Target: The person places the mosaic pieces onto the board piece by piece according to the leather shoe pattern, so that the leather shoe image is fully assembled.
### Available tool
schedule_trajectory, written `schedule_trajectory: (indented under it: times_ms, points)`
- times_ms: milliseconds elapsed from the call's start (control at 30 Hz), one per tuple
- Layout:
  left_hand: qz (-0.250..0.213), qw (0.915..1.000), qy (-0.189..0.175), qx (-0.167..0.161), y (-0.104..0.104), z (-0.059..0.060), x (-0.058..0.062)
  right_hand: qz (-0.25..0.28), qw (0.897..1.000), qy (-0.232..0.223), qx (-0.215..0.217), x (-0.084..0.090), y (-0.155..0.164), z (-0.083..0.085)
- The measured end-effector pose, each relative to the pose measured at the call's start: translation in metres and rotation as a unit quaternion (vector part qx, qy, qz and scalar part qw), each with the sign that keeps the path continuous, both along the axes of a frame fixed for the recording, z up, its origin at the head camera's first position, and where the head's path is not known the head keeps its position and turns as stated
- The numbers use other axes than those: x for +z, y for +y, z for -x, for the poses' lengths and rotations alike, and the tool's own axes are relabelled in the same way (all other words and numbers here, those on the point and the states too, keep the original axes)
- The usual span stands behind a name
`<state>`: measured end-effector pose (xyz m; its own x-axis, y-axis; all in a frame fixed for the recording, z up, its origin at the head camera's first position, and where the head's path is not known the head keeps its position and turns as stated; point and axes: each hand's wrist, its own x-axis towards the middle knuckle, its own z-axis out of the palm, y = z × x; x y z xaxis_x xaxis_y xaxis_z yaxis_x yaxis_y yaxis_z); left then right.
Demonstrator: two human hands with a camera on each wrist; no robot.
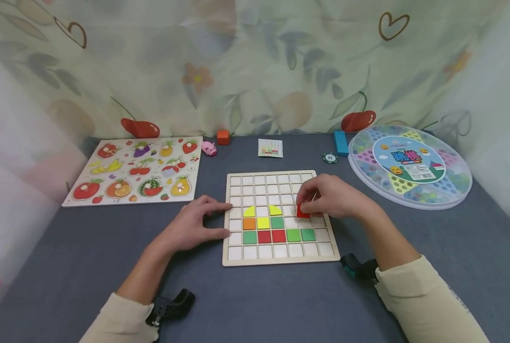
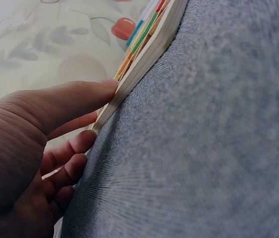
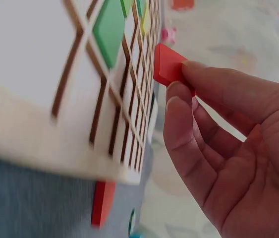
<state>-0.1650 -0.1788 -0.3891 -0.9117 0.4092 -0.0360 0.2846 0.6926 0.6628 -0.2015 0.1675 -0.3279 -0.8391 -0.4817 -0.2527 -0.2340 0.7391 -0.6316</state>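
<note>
A wooden grid board [image 1: 238, 259] lies in the middle of the grey cloth, with yellow, orange, green and red tiles in its middle rows. My right hand [image 1: 330, 200] hovers over the board's right side and pinches a red tile [image 1: 303, 212] just above the cells. The right wrist view shows that red tile [image 3: 166, 64] between thumb and forefinger, close to the board [image 3: 40, 124]. My left hand [image 1: 195, 224] lies on the cloth with thumb and fingers against the board's left edge [image 2: 139, 69], its fingers [image 2: 75, 99] fairly straight.
A fruit peg puzzle [image 1: 137, 169] lies at the left. At the back sit a pink pig [image 1: 209, 148], an orange block [image 1: 223, 137], a pattern card [image 1: 270, 148], a chip [image 1: 330, 157] and a blue block [image 1: 341, 142]. A round lidded game tray [image 1: 409, 164] fills the right.
</note>
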Motion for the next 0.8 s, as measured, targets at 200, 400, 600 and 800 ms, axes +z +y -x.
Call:
schedule_trajectory:
  times_ms: [200, 400, 600, 800]
  points:
    - [0.0, 1.0, -0.002, 0.0, 0.003, 0.0, -0.001, -0.012, 0.999, -0.017, 0.035, -0.007, -0.017, 0.003]
    - [0.004, 1.0, -0.003, -0.002, 0.004, 0.001, -0.001, -0.026, 0.999, -0.018, 0.039, -0.013, -0.021, 0.001]
    - [0.006, 1.0, -0.004, 0.002, 0.003, 0.0, 0.0, -0.028, 0.999, -0.005, 0.038, -0.015, -0.025, -0.002]
    - [0.007, 0.9999, -0.008, 0.004, 0.001, -0.001, 0.0, -0.012, 0.999, 0.018, 0.04, -0.016, -0.022, -0.004]
